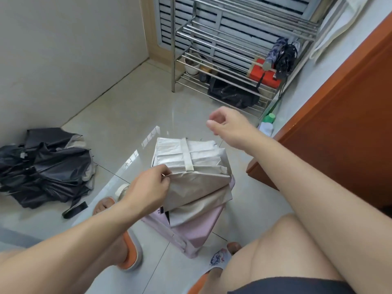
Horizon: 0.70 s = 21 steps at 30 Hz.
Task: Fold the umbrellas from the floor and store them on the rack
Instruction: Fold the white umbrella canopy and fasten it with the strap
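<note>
Head view: left hand (pixel 148 185) pinches silver umbrella (pixel 191 164) edge.

Soft daylight is filling the scene, window glare is streaking the glossy floor (pixel 148 134), edges are bending wide-angle.

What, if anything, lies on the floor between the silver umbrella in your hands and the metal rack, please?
Nothing visible: bare tile runs from the silver umbrella, pinched by the left hand, to the metal rack. The black umbrella lies off to the left, clear of that path.
</note>
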Tool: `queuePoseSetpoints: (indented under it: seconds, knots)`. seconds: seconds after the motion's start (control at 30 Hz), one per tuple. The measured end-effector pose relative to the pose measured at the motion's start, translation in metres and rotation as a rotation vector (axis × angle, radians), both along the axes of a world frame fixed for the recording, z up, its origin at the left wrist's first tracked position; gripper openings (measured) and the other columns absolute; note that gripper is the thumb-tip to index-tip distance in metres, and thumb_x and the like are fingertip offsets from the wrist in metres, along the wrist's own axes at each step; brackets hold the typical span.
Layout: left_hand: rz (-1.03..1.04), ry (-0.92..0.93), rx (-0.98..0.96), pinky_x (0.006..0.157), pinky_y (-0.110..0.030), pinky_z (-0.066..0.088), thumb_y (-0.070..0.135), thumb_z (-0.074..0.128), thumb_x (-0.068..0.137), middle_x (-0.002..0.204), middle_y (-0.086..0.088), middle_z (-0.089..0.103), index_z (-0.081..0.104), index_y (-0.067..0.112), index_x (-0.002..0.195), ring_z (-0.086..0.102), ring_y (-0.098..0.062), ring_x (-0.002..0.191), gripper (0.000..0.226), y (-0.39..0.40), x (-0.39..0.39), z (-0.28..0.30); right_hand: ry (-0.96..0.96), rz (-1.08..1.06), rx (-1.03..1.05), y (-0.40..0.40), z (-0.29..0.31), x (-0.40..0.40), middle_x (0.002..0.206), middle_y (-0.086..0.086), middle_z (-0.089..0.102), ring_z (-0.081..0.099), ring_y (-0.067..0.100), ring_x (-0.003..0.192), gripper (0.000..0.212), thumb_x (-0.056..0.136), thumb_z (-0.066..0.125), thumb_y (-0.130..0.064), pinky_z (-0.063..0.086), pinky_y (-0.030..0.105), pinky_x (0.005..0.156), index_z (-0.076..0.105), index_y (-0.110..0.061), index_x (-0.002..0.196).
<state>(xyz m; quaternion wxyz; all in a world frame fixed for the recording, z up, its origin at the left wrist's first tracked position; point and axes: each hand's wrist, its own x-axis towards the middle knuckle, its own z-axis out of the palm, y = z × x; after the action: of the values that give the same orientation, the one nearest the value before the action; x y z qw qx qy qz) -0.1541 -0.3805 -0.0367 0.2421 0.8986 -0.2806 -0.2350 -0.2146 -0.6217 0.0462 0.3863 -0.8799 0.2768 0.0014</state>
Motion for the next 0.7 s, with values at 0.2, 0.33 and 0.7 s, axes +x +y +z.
queuePoseSetpoints:
  seconds: [0.2, 0.33, 0.7]
  knots:
    - [-0.051, -0.011, -0.079, 0.08, -0.036, 0.05, 0.021, 0.053, 0.1, 0.088, 0.011, 0.068, 0.064, 0.03, 0.095, 0.063, -0.022, 0.089, 0.014, -0.005, 0.018, -0.005, 0.249, 0.406, -0.199, -0.009, -0.049, -0.075, 0.109, -0.011, 0.042, 0.04, 0.009, 0.106, 0.038, 0.075, 0.086, -0.042, 0.037, 0.024, 0.093, 0.066, -0.036, 0.107]
    - [0.008, -0.005, -0.13, 0.066, -0.032, 0.041, 0.028, 0.054, 0.102, 0.075, 0.013, 0.063, 0.062, 0.03, 0.102, 0.059, -0.02, 0.073, 0.008, -0.01, 0.014, 0.001, 0.121, 0.29, -0.165, -0.013, -0.074, -0.074, 0.107, -0.006, 0.046, 0.051, 0.016, 0.104, 0.012, 0.085, 0.08, -0.027, 0.043, 0.023, 0.087, 0.07, -0.028, 0.091]
    - [0.09, 0.032, 0.01, 0.059, -0.034, 0.034, 0.032, 0.067, 0.091, 0.064, -0.001, 0.051, 0.041, 0.016, 0.061, 0.045, -0.025, 0.068, 0.043, 0.008, -0.015, 0.006, -0.002, 0.182, -0.072, -0.015, -0.09, -0.075, 0.093, -0.005, 0.062, 0.068, 0.015, 0.077, 0.031, 0.088, 0.075, -0.016, 0.059, 0.042, 0.071, 0.061, -0.041, 0.076]
